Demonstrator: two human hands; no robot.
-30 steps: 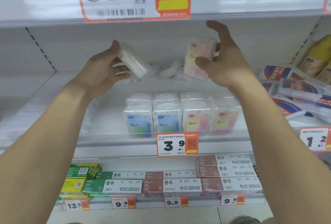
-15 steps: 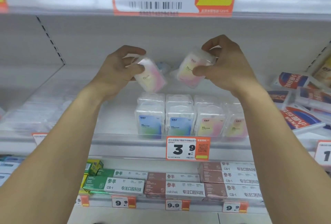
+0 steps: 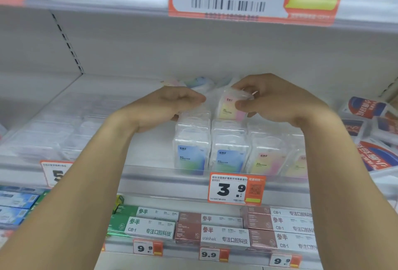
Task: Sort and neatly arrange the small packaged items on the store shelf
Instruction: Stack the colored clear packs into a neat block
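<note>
Pink-yellow pack (image 3: 231, 105): light, rigid, slick plastic; grip side edges | right hand (image 3: 277, 99): pinching pack | left hand (image 3: 170, 103): curled, contents hidden

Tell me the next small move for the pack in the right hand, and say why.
Probably lower the pink-yellow pack that the right hand pinches into the row behind the front pink-yellow packs. It hangs tilted just above the standing rows, and its colours match those packs, not the blue-green packs to their left.
</note>
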